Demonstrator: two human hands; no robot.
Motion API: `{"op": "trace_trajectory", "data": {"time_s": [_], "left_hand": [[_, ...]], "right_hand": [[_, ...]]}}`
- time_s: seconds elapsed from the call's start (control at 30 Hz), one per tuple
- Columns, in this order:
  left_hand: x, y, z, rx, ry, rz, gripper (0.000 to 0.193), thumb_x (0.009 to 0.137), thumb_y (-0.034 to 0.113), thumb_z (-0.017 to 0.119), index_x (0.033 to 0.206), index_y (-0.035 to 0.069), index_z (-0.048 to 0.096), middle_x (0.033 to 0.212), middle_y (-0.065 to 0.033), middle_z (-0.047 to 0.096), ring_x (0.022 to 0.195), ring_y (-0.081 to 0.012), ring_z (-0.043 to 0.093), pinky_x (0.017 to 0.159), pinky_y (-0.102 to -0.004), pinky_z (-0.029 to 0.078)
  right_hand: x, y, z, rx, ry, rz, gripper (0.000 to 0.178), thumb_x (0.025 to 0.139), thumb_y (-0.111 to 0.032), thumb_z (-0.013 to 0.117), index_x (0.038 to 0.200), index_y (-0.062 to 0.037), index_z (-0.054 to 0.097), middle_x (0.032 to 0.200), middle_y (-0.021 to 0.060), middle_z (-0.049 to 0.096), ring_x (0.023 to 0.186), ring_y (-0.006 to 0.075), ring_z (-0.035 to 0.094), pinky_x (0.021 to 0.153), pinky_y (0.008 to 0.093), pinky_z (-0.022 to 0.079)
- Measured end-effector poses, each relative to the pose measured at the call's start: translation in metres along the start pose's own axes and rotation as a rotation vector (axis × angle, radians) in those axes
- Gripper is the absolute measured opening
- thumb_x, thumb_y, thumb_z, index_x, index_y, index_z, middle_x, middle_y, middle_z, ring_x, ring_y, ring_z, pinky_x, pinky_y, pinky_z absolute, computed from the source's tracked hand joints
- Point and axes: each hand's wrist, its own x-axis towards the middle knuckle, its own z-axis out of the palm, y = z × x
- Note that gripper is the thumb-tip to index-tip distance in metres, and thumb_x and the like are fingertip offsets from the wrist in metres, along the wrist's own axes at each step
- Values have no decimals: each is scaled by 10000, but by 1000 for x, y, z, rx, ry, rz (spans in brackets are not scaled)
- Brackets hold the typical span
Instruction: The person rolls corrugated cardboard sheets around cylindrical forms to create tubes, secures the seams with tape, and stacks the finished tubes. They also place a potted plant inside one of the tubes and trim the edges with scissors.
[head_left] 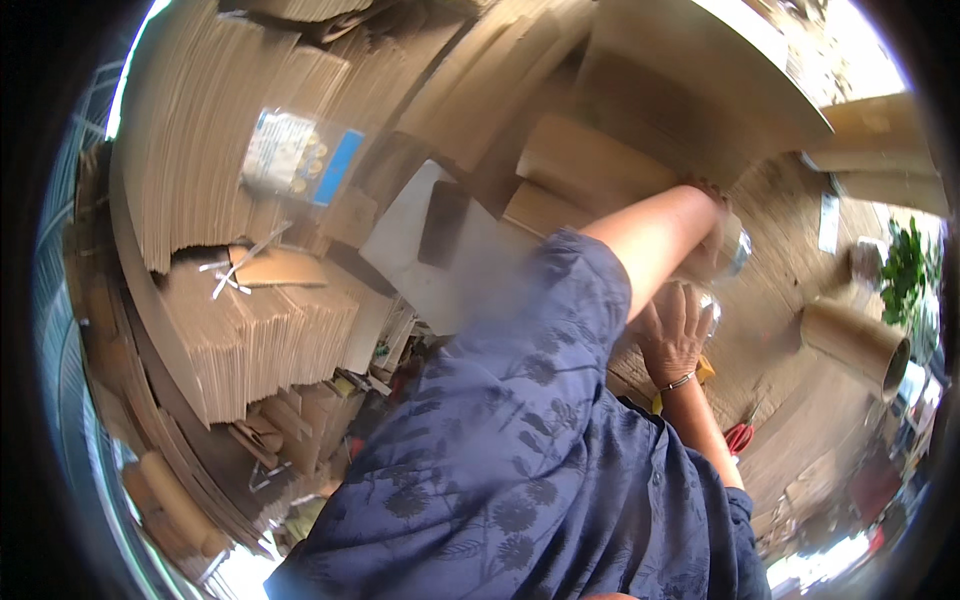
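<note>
My left hand [706,238] reaches over the wooden work surface, bent at the wrist and curled against a clear, shiny round thing [740,246] that looks like a roll of clear tape. Its fingertips are partly hidden. Close beside it, my right hand [672,328], with a bracelet at the wrist, curves its fingers over a second clear, shiny piece [712,312]; what lies under the palm is hidden. A yellow object [706,369] shows by the right wrist. Red-handled scissors [739,437] lie beside the right forearm.
Tall stacks of flat cardboard [240,360] fill the left side, with white straps [240,265] on one. Cardboard boxes [590,160] stand beyond my left arm. A cardboard tube [855,345] lies at the right near a green plant [905,265]. A pale sheet [400,240] sits left of my sleeve.
</note>
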Motion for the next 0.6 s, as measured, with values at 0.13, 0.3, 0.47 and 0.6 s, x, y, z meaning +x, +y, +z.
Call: {"op": "trace_trajectory", "data": {"time_s": [0.13,0.3,0.47,0.6], "left_hand": [[3,-7,6,-24,29,-44,1019,637,493,860,1417,-9,440,1436,-212,507,1353,-339,464,1104,-416,397],[5,-4,11,-40,12,-30,1083,612,506,870,1447,-7,409,1470,-209,474,1384,-339,431,1130,-423,375],[1,-5,5,-90,-116,103,1149,588,520,881,1477,-6,378,1504,-207,441,1416,-340,398,1157,-431,353],[-21,-17,-15,-124,-235,116,1201,568,530,890,1500,-4,353,1532,-205,415,1441,-341,371,1178,-437,336]], "right_hand": [[4,-9,3,42,40,58,630,735,-375,766,1336,-348,578,1460,168,436,1392,400,386,1111,657,268],[7,-12,14,-17,87,37,564,770,-378,719,1323,-363,614,1442,155,455,1371,407,395,1122,619,290],[10,-12,-1,125,77,68,591,770,-233,673,1350,-321,601,1419,159,481,1345,407,432,1111,634,315],[-4,-2,-31,267,94,314,1037,541,-244,905,1473,-189,454,1507,220,393,1373,409,416,1149,593,316]]}}
